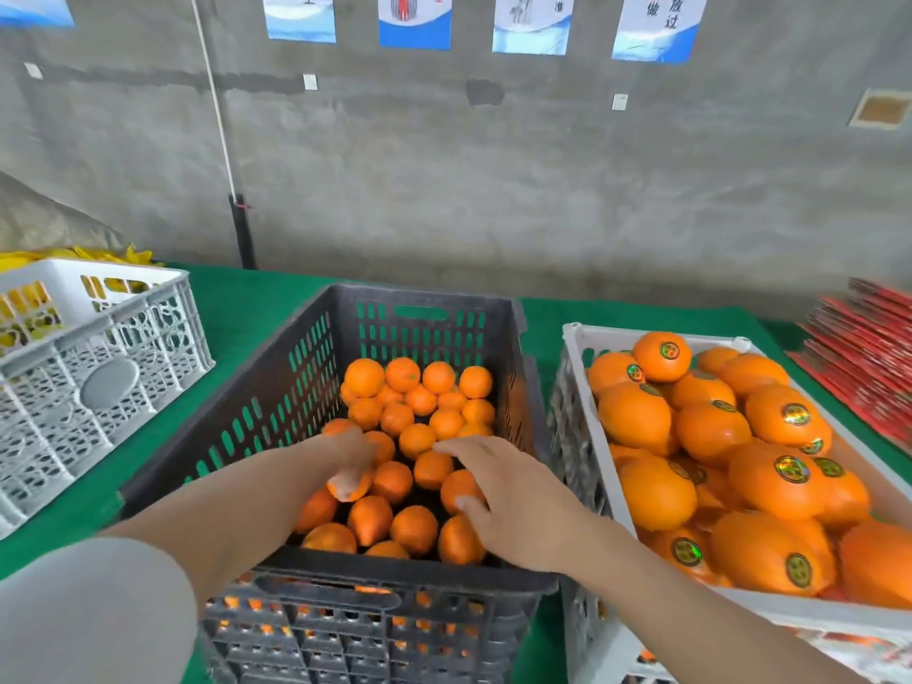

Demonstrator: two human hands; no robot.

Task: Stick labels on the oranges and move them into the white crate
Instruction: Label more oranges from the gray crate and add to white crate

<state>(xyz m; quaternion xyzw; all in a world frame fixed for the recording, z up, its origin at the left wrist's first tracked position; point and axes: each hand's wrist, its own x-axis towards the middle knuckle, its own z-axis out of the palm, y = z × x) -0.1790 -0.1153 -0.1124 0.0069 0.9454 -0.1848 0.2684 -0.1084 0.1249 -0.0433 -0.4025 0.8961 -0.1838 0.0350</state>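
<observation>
- Step in hand, as judged: pick unlabelled oranges [419, 402] out of the dark crate [296, 367] at frame centre; no label sheet shows in either hand
- Left hand [353, 461]: down on an orange at the centre-left of the pile; motion blur hides whether the fingers close round it
- Right hand [503, 501]: fingers spread and nearly straight over the pile, thumb resting on one orange, nothing gripped
- Take one fruit per hand from the top layer; pulling from lower down is likely to roll its neighbours
- Turn a smooth face upward, apply the label, press it flat; on curved skin the edges may lift
- White crate [575, 338], lower right of the frame, stands just beside the dark crate on the green bench [247, 298] and is heaped above its rim; seat each fruit in a hollow, do not drop it
- Labels [792, 469] on the fruit there: round, shiny, green-and-gold pattern; no text legible
- Posters [414, 17] along the top edge carry Chinese characters, cropped and not readable in full
</observation>
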